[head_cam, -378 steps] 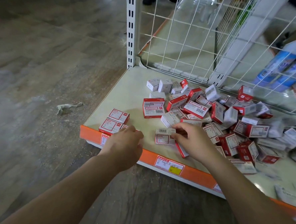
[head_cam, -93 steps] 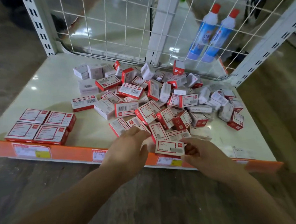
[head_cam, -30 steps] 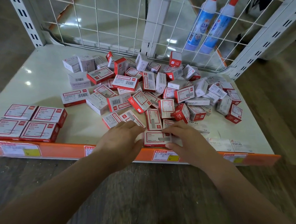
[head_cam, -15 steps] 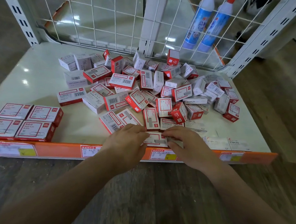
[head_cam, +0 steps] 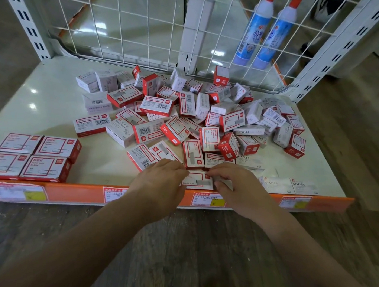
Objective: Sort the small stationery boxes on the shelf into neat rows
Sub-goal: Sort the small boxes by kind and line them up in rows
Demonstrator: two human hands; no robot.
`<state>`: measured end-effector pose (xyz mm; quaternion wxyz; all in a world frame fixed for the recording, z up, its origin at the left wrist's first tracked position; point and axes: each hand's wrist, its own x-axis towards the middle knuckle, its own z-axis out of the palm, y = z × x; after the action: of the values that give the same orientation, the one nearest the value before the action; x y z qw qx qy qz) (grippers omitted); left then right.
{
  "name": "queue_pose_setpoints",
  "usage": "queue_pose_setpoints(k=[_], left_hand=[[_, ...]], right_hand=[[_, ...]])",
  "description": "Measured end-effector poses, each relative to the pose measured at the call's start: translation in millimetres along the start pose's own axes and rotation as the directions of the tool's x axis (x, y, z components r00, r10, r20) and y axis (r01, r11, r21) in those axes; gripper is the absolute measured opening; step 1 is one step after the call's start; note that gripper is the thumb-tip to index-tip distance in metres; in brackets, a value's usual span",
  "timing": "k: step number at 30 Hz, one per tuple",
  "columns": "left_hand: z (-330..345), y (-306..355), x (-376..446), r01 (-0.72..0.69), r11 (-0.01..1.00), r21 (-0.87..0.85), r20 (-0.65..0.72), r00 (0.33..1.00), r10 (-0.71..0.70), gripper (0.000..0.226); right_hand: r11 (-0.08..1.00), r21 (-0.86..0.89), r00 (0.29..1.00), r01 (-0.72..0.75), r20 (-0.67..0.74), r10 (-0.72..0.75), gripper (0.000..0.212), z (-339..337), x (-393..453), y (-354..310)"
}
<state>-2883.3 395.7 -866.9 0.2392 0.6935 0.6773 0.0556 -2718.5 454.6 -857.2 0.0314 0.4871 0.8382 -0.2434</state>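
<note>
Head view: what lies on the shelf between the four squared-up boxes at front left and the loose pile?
Head view: bare shelf surface between the squared-up boxes and the pile.

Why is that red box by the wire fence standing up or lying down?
Standing up. The red box rests on its small end against the wire grid.

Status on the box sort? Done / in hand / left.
Done: four flat red-and-white boxes squared in a block at the cream shelf front-left. In hand: left hand and right hand on one red-bordered box at the front edge. Left: the jumbled pile, most boxes.
</note>
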Motion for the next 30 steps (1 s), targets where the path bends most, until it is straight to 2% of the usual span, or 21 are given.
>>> queue_pose_setpoints(k=[3, 7, 12, 20, 25, 28, 30], left_hand=[[0, 1, 0, -0.001, 1.000, 0.002, 0.000, 1.000, 0.001, 0.045], [-3, 4, 4, 0.009, 1.000, -0.006, -0.015, 1.000, -0.009, 0.045], [-11, 10, 15, -0.005, 1.000, 0.010, -0.068, 0.998, 0.006, 0.043], [-16, 8, 29, 0.032, 0.999, -0.027, -0.135, 0.990, -0.036, 0.038], [-17, 4, 29, 0.023, 0.999, -0.040, -0.136, 0.990, -0.028, 0.039], [-17, 3, 30, 0.024, 0.998, -0.053, -0.143, 0.989, -0.032, 0.038], [-17, 3, 29, 0.028, 0.998, -0.061, -0.145, 0.989, -0.037, 0.037]], right_hand=[[0.999, 0.033, 0.996, -0.023, -0.080, 0.025, 0.027, 2, 0, 8], [0.988, 0.132, 0.959, -0.082, -0.260, 0.114, 0.014, -1, 3, 19], [0.979, 0.143, 0.907, -0.145, -0.377, 0.190, 0.030, -14, 14, 27], [0.988, 0.064, 0.946, -0.141, -0.285, 0.154, 0.049, -28, 40, 38], [0.993, 0.080, 0.986, -0.087, -0.136, 0.097, 0.044, -38, 56, 48], [0.985, 0.162, 0.993, -0.062, -0.088, 0.077, 0.037, -40, 61, 52], [0.986, 0.155, 0.994, -0.055, -0.086, 0.069, 0.038, -41, 62, 53]])
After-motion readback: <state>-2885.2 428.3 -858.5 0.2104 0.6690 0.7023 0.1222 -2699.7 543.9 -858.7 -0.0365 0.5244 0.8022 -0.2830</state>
